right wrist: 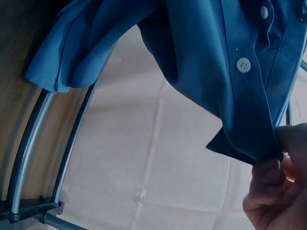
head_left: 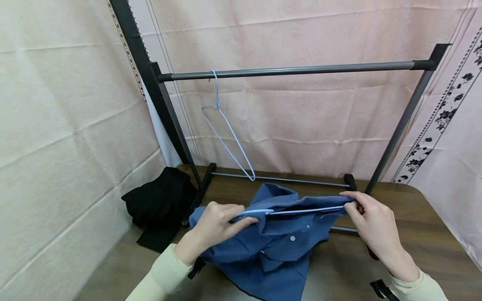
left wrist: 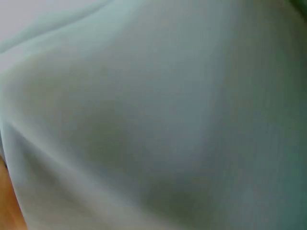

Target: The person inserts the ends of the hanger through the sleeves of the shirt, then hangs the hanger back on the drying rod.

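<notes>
A blue button-up shirt hangs bunched between the two hands, above the table. Across its neck opening runs a light blue clothes hanger, partly inside the cloth. My left hand grips the hanger with thumb and fingers at the shirt's left side. On the other side, my right hand pinches the shirt's edge by the hanger's right end. In the right wrist view, the thumb and curled fingers hold the button placket of the shirt. Blurred pale cloth fills the left wrist view.
A dark metal clothes rack stands behind the shirt, with another light blue hanger on its bar. Black folded cloth lies at the left of the wooden table. Pale curtains surround it.
</notes>
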`<state>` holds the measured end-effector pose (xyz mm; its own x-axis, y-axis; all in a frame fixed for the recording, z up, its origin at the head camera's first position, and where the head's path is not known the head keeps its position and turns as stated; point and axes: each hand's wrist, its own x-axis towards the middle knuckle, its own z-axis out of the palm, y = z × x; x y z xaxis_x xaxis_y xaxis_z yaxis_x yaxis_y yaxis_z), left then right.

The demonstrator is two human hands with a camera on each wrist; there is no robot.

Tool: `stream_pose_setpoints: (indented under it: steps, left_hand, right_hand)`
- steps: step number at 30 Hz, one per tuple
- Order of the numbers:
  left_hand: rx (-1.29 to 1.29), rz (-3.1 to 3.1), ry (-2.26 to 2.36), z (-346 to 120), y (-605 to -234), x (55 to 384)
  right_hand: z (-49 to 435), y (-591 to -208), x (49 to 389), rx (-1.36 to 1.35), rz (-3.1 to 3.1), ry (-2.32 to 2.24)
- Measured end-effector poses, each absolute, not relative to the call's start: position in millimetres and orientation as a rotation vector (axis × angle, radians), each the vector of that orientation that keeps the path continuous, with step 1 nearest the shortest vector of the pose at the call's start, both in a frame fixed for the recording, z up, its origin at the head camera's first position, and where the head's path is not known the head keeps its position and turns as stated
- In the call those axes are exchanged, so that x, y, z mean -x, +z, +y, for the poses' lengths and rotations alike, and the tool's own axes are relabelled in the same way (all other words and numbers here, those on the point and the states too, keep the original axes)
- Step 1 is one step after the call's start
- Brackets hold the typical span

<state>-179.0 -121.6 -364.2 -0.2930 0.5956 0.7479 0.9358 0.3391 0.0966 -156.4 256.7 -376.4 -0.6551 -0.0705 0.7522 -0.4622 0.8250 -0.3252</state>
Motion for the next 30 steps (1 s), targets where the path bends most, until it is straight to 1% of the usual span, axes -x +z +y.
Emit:
stream_pose_setpoints:
  steps: [9,15,21,30]
  left_hand:
    - [1.350,-2.011,-0.654,-118.1,-365.7,171.5]
    - [1.245,-2.042,-0.564,-117.0,-360.8,168.9]
    - [1.186,-2.030,-0.564,-114.8,-360.4,167.4]
    - [1.126,-2.037,-0.539,-112.3,-359.1,168.5]
  right_hand:
    - [252.0,-384.3,158.9,-0.402,-2.024,0.492]
    - [237.6,-383.3,160.5,-0.487,-1.816,0.359]
    - [225.6,-379.3,157.2,-0.539,-1.680,0.414]
    - [222.4,-382.3,152.8,-0.558,-1.656,0.625]
